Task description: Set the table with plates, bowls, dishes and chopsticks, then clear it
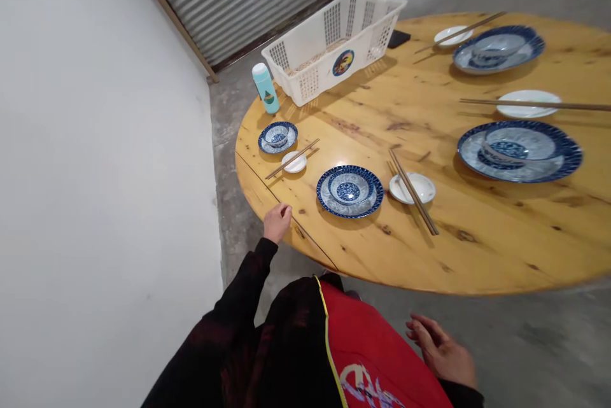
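Note:
My left hand (277, 222) is over the table's near-left edge with its fingers curled closed, and nothing shows in them. Nearest to it are a blue-and-white plate with a bowl on it (350, 191) and a small white saucer (294, 163) with a pair of chopsticks across it. My right hand (443, 352) hangs below the table's front edge beside my red top, its fingers apart and holding nothing. Right of the nearest plate, chopsticks (414, 193) lie slantwise over another white saucer (426, 188).
The round wooden table (382, 261) bears more settings: a small plate (278, 139) at left and larger plates (558, 166) at right. A white plastic basket (315, 80), a light-blue bottle (266, 90) and a dark flat object (399, 39) stand toward the back. A white wall (105, 204) rises at left.

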`<state>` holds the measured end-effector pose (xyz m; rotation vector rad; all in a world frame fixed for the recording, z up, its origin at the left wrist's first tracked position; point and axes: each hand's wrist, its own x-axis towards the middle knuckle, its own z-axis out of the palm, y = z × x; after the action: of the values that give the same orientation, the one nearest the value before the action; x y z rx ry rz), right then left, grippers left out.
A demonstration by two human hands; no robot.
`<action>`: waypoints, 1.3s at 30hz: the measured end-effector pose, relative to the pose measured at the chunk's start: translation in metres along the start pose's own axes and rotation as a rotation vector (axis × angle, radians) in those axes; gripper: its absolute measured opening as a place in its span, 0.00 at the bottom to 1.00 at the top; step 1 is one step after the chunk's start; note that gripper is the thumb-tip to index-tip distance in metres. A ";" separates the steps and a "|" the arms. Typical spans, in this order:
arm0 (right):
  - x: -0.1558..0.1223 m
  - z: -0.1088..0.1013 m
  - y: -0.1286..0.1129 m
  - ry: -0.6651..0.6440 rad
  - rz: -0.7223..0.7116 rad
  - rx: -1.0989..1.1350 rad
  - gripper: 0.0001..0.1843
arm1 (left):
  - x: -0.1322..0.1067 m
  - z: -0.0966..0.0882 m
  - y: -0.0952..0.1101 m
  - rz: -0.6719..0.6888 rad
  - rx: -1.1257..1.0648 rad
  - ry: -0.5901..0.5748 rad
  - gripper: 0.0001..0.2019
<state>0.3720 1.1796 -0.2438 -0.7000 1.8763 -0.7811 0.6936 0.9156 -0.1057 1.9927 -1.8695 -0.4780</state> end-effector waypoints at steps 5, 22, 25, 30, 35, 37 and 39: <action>-0.003 -0.015 0.002 0.091 0.013 -0.020 0.29 | 0.071 -0.006 0.012 0.061 0.122 0.045 0.10; -0.012 -0.017 -0.008 0.162 0.096 -0.008 0.30 | 0.197 0.037 0.032 0.147 0.397 -0.080 0.12; -0.010 -0.015 -0.006 0.156 0.108 0.001 0.30 | 0.203 0.040 0.036 0.137 0.438 -0.060 0.14; -0.006 -0.007 -0.011 0.166 0.144 0.038 0.29 | 0.212 0.042 0.037 0.134 0.473 -0.075 0.15; -0.005 0.003 -0.029 0.193 0.149 0.075 0.29 | 0.220 0.043 0.033 0.148 0.425 -0.095 0.13; -0.005 0.008 -0.034 0.197 0.136 0.099 0.27 | 0.222 0.041 0.032 0.160 0.398 -0.102 0.13; -0.004 0.012 -0.037 0.225 0.132 0.140 0.27 | 0.223 0.035 0.035 0.175 0.371 -0.097 0.11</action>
<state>0.3896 1.1566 -0.2173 -0.4095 2.0233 -0.9258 0.6609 0.6900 -0.1189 2.0283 -2.3072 -0.1904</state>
